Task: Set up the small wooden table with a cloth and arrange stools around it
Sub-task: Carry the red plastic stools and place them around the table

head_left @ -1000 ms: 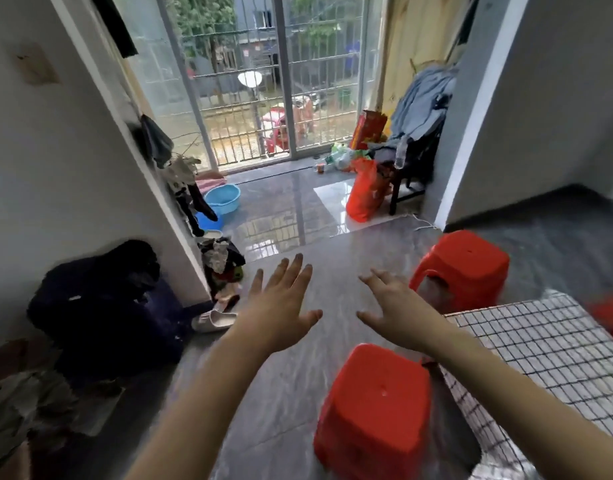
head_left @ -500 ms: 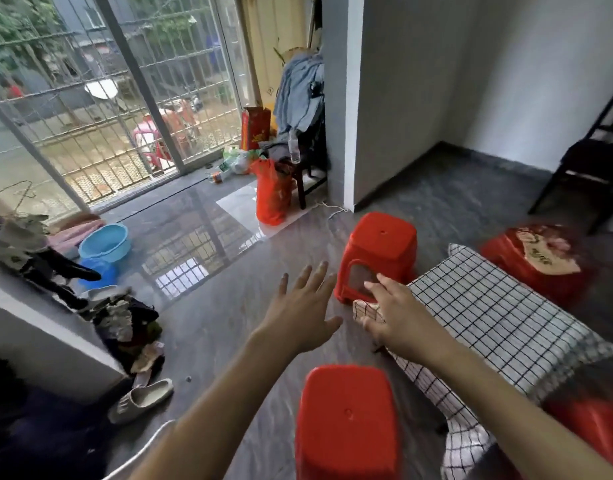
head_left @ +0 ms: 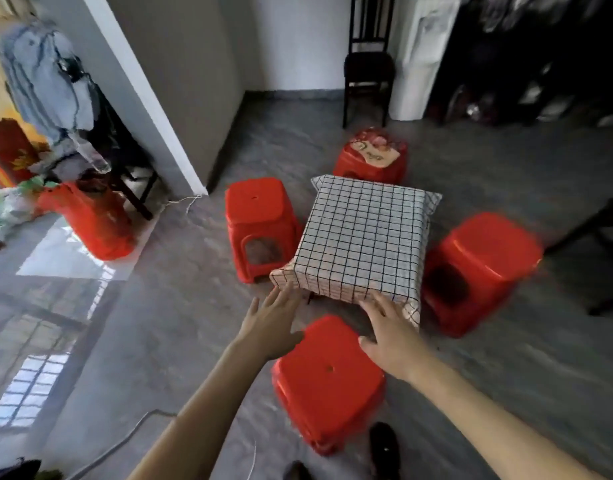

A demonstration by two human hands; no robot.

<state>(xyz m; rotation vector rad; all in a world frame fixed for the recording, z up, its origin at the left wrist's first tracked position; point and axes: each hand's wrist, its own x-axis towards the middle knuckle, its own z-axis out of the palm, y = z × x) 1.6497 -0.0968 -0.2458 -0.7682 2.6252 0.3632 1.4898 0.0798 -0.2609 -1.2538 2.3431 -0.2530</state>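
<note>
While both hands hover open and empty, the left hand [head_left: 270,327] spread beside the nearest red stool [head_left: 327,382] and the right hand [head_left: 390,336] above its far edge, fingers toward the checked cloth [head_left: 360,237], the job looks nearly done. That cloth already covers the small desk, draping over its near corners. Around it stand the left stool [head_left: 260,223], the right stool [head_left: 481,268] and the far stool [head_left: 371,157], which carries something printed, too blurred to name. What is left, I judge, is only nudging the nearest stool square to the desk
</note>
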